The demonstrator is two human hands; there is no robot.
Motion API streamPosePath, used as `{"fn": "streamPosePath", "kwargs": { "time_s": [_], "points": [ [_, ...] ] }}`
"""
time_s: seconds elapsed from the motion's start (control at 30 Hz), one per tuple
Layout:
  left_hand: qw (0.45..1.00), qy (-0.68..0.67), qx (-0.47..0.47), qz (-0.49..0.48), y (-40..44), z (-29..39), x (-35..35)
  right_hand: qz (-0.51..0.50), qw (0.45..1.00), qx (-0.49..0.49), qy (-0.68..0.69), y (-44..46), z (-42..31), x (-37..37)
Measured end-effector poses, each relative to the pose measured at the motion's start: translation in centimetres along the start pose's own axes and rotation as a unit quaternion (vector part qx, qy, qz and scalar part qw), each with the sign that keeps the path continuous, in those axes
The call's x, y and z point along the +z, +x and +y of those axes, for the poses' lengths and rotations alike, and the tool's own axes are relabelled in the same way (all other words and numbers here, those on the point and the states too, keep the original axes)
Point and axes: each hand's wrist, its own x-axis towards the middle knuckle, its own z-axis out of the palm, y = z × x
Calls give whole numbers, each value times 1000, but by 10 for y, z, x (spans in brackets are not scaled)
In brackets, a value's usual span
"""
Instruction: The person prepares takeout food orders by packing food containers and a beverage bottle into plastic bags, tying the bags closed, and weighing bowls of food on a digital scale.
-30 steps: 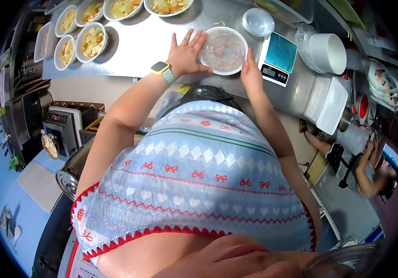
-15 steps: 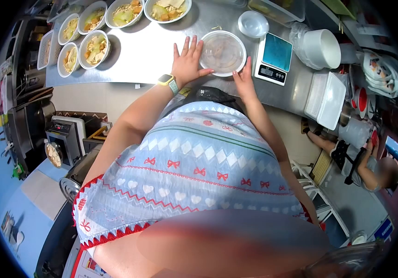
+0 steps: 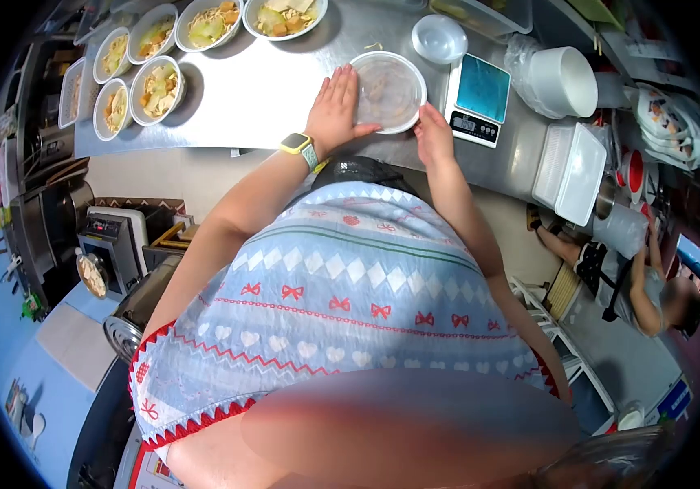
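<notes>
A round white-rimmed bowl with a translucent cover rests on the steel counter, its contents too hazy to make out. Against its left side lies my left hand, fingers stretched out side by side and thumb reaching along the near rim. My right hand touches the lower right rim with its fingertips, fingers extended and nothing else in it. Just right of that hand is a digital scale, its display too small to read. Beyond it, a smaller clear bowl sits near the scale's top left corner.
Several food-filled bowls stand on the left of the steel counter. White stacked tubs and rectangular white containers are at the right. A person is farther right, beside another worktop. A plastic basket sits far left.
The fingers of my left hand, spread before, are now together against the bowl. My right hand's fingers have shifted slightly at the rim. The view has moved a little.
</notes>
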Motion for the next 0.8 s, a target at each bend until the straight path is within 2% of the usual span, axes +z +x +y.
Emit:
{"fn": "streamPosePath", "kwargs": {
  "time_s": [0.07,0.1,0.13,0.2,0.27,0.47,0.5,0.6,0.73,0.8],
  "points": [
    [1000,-1,-3,-6,-3,-2,0,-34,994,100,15,17,-4,-12],
    [1000,-2,-5,-11,-4,-3,0,-25,993,112,18,18,-5,-14],
    [1000,-2,-5,-11,-5,-3,1,-25,993,113,18,23,-9,-15],
    [1000,24,-5,-3,-6,-2,2,-84,990,78,-84,44,-21,-11],
    [1000,25,-13,1,-2,3,2,-102,988,89,-80,50,-30,-8],
    [998,39,-45,-4,3,18,12,-72,989,121,-37,9,-9,-33],
    [998,40,-45,0,5,17,13,-43,990,135,-7,0,-5,-32],
    [998,44,-45,4,4,14,13,-55,988,139,37,-18,11,-19],
    [998,38,-56,-7,-1,9,6,-58,986,155,14,-37,26,6],
    [991,-60,106,-58,59,70,47,65,992,80,77,-64,2,-54]
  ]
}}
